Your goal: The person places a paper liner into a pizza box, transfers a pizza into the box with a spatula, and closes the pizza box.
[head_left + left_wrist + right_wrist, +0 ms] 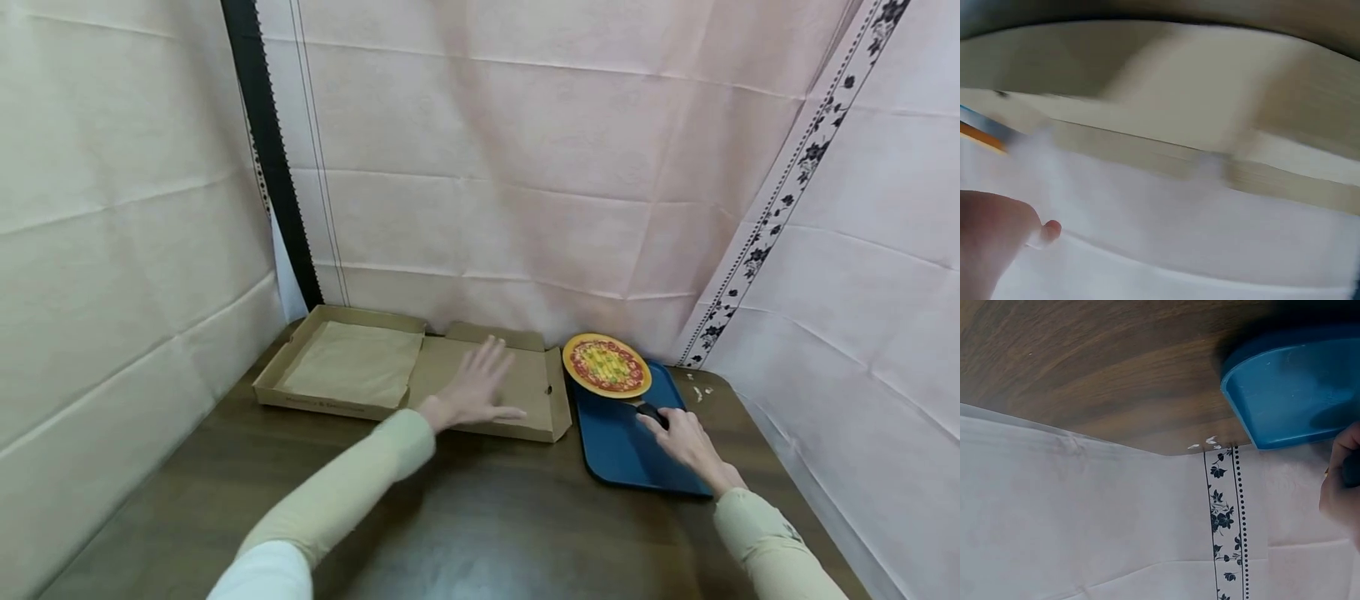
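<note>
My right hand (686,437) grips the black handle (651,414) of a tool over the blue tray (618,454). Only a short metal part shows ahead of the handle, reaching the near edge of a round pizza (606,365) with a yellow-orange rim. The pizza overlaps the tray's far left corner in the head view. Fingers spread and holding nothing, my left hand (476,387) is over the lid half of an opened cardboard pizza box (532,421). A sheet of paper (356,360) lines the box's left half. The left wrist view is blurred.
The brown wooden table (480,525) extends in front of the box and tray. White scraps (697,392) lie right of the tray. Pale cloth (525,167) hangs behind and at both sides, close to the table's far edge.
</note>
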